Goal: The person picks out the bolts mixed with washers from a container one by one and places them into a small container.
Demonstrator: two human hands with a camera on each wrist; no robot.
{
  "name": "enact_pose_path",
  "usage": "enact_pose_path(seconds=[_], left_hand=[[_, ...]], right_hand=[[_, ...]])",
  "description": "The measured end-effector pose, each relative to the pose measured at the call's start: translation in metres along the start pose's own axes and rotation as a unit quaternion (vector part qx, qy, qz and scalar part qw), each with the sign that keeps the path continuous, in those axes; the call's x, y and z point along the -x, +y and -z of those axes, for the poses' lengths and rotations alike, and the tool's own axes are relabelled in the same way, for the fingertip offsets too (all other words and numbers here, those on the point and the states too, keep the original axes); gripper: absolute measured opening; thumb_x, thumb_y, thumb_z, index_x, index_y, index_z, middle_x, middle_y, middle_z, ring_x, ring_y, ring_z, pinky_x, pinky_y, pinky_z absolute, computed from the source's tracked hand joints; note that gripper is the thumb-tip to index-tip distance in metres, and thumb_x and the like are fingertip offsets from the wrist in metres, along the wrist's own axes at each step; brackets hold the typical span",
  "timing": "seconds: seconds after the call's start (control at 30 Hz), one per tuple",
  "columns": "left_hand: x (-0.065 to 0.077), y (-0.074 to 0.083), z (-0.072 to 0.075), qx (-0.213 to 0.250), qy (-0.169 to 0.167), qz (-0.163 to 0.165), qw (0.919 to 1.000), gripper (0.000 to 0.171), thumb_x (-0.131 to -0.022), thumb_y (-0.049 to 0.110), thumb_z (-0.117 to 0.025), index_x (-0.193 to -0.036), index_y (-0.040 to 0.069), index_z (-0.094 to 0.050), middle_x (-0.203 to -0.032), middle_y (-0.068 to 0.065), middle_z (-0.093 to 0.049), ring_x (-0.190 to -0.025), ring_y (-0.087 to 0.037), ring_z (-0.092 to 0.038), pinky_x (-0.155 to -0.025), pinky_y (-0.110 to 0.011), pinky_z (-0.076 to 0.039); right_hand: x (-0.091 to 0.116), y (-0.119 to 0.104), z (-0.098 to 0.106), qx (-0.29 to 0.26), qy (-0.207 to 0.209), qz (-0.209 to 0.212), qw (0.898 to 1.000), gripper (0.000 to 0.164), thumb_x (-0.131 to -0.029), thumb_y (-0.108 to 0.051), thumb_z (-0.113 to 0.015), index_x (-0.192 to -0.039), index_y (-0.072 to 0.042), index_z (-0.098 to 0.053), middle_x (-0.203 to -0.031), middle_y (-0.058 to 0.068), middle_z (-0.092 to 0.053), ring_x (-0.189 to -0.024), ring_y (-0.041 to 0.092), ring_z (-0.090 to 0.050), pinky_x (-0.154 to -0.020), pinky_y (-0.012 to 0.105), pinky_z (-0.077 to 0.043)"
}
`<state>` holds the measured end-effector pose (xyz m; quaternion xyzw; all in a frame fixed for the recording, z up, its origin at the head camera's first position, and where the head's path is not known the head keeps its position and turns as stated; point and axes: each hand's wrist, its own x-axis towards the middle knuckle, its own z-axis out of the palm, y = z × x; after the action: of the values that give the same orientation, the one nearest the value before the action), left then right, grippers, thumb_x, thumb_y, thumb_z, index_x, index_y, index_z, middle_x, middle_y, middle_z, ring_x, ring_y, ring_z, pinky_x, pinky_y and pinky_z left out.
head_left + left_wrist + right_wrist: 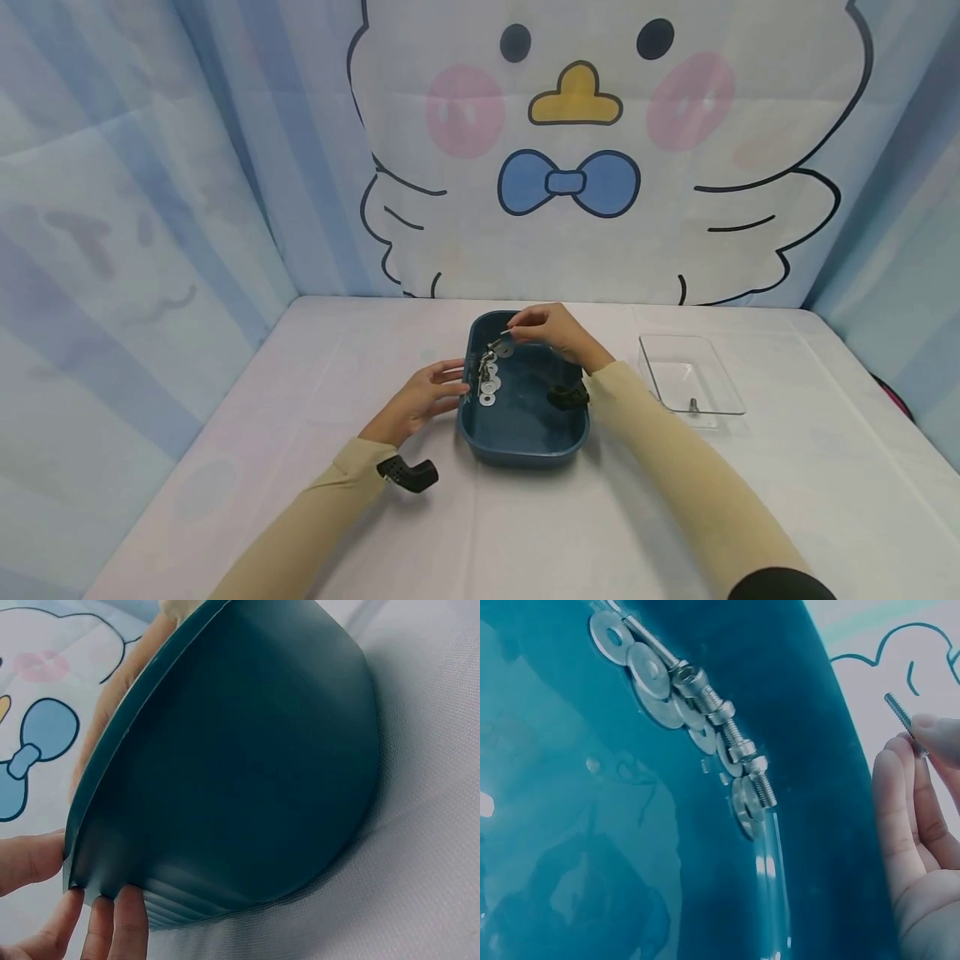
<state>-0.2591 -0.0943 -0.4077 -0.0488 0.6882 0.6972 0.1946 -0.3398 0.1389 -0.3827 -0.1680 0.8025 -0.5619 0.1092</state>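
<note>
Right wrist view shows the bolt point(900, 714) pinched between the thumb and fingertips of my right hand point(553, 327), threaded end poking free; head view sets it over the far-left part of a blue bin point(525, 454). Nearer me than that pinch, several loose bolts point(705, 694) and flat washers point(651, 671) lie in a row along the bin's left side. To the left of the pinch and nearer me, my left hand point(423, 396) grips the bin's edge, its digits at the rim and against the outer wall. Well to the right of the pinch, a clear box point(716, 412) holds one small metal piece point(693, 406), probably a bolt. From that I judge the work to be early: one piece set apart, one in my fingers, most of the hardware left in the bin. Beyond my grip hangs a printed backdrop point(450, 208); I can read no brand, label or writing anywhere.
</note>
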Motion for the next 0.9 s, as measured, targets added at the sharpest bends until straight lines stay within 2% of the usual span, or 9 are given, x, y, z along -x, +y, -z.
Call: enact_pose_path(seconds=[0.1, 0.33, 0.6, 0.8, 0.9], left_hand=[[0.001, 0.0, 0.0, -0.003, 0.002, -0.002, 1.0, 0.052, -0.089, 0.0, -0.059, -0.138, 0.008, -0.043, -0.143, -0.017, -0.043, -0.125, -0.032, -0.051, -0.105, -0.047, -0.041], [0.001, 0.001, -0.001, 0.002, -0.001, -0.003, 1.0, 0.053, -0.089, 0.0, -0.059, -0.139, 0.008, -0.042, -0.145, -0.017, -0.042, -0.126, -0.033, -0.049, -0.106, -0.047, -0.041], [0.001, -0.001, -0.001, -0.002, 0.002, -0.008, 1.0, 0.052, -0.09, 0.0, -0.058, -0.139, 0.007, -0.042, -0.144, -0.018, -0.042, -0.125, -0.033, -0.05, -0.105, -0.048, -0.042], [0.001, -0.001, -0.001, 0.002, 0.003, -0.011, 0.9999, 0.053, -0.089, -0.001, -0.058, -0.139, 0.007, -0.042, -0.144, -0.018, -0.043, -0.125, -0.033, -0.05, -0.105, -0.048, -0.042], [0.0, -0.001, -0.001, 0.002, 0.003, -0.01, 0.9999, 0.053, -0.089, -0.001, -0.059, -0.139, 0.007, -0.042, -0.143, -0.018, -0.043, -0.124, -0.032, -0.051, -0.105, -0.048, -0.042]], right_hand=[[0.002, -0.003, 0.003, 0.002, 0.006, -0.003, 1.0, 0.027, -0.088, -0.011, -0.065, -0.109, 0.005, -0.064, -0.103, 0.011, -0.066, -0.087, 0.014, -0.065, -0.092, 0.039, -0.053], [0.009, -0.009, 0.008, -0.01, 0.003, 0.011, 1.0, 0.029, -0.087, -0.011, -0.066, -0.111, 0.005, -0.063, -0.1, 0.008, -0.067, -0.086, 0.013, -0.065, -0.092, 0.042, -0.053], [0.021, -0.019, 0.013, -0.008, 0.004, 0.031, 0.999, 0.03, -0.087, -0.012, -0.067, -0.11, 0.006, -0.064, -0.098, 0.005, -0.069, -0.09, 0.021, -0.067, -0.087, 0.034, -0.056], [0.031, -0.026, 0.015, 0.026, 0.018, 0.024, 0.999, 0.03, -0.085, -0.016, -0.069, -0.109, 0.002, -0.067, -0.099, 0.008, -0.07, -0.085, 0.015, -0.066, -0.09, 0.038, -0.054], [0.037, -0.03, 0.017, 0.035, 0.024, 0.023, 0.999, 0.029, -0.085, -0.017, -0.07, -0.107, 0.001, -0.069, -0.1, 0.01, -0.071, -0.085, 0.016, -0.067, -0.092, 0.042, -0.053]])
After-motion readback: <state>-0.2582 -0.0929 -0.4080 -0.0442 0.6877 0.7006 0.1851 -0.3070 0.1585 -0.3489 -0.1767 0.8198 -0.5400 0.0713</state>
